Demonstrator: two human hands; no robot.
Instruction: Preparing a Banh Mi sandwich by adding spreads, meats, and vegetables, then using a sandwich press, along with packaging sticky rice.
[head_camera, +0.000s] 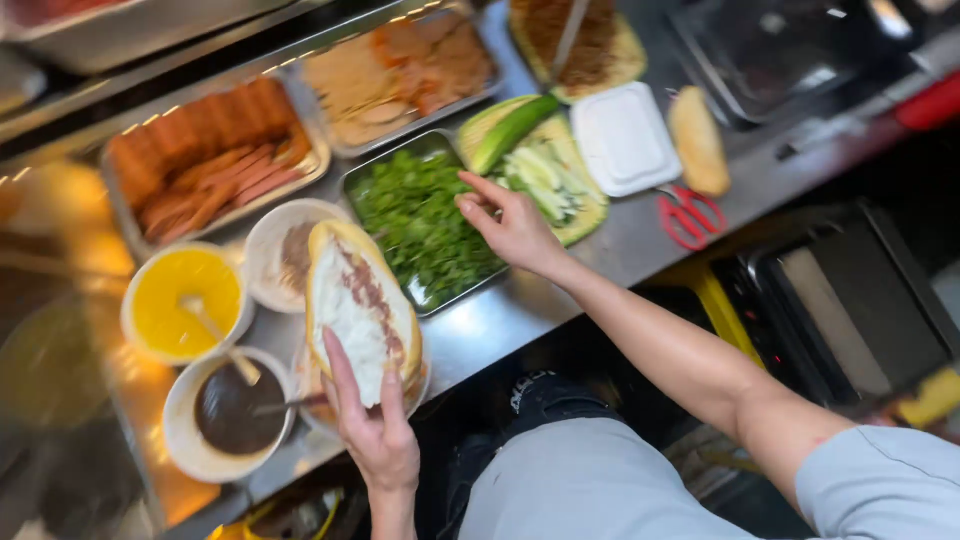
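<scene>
The split roll (358, 310), spread white with a meat strip, lies cupped in the left hand (375, 430), long axis running away from the body over the counter edge (500, 325). The right hand (510, 225), fingers pinched narrow and seemingly empty, hovers where the herb tray (425, 220) meets the cucumber board (585, 225), right of the roll.

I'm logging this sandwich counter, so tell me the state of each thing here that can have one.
Split bread roll: open, filled, held by left hand.
Right hand: over the metal tray of chopped greens, fingers pinched.
Red-handled scissors: lying flat, unheld.
White foam container: closed.
Whole bread roll: uncut.
Green cucumber: whole.
</scene>
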